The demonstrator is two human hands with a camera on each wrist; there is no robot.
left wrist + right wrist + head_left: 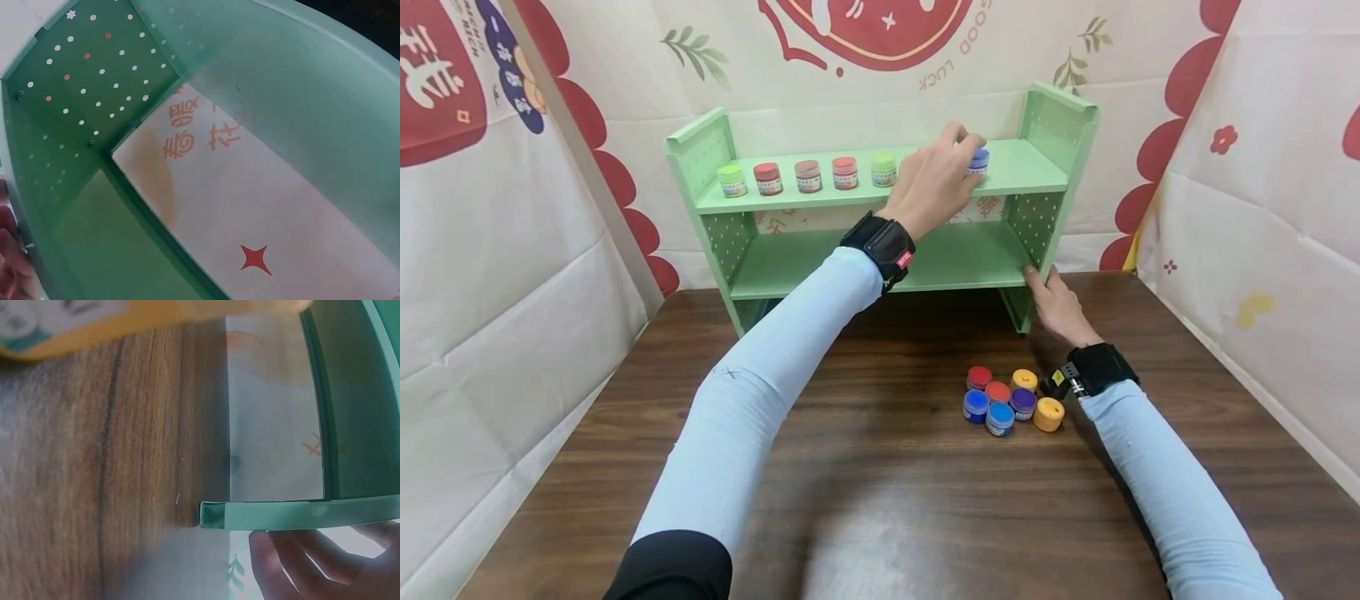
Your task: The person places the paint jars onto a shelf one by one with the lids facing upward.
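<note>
The left grip (928,185) pinches a blue jar (977,161) at the upper shelf (1024,165), apparently placing it; the right grip (1062,310) clasps the rack (973,257). A level release seems called for.

Behind the brown wood-grain table (857,508) hangs a white backdrop (887,108) printed with a red emblem (883,52) and green leaf sprigs (696,53), between red scalloped borders (580,112). White printed panels (505,292) flank the table on both sides, and light reflects off its near part

Head view, 12–1 o'clock: "GOOD LUCK" (967,47) on the back cloth (880,117) | left wrist view, 11 o'clock: "春暖" (182,127), "花" (225,134) on same cloth | jar labels (846,181): unreadable
</note>
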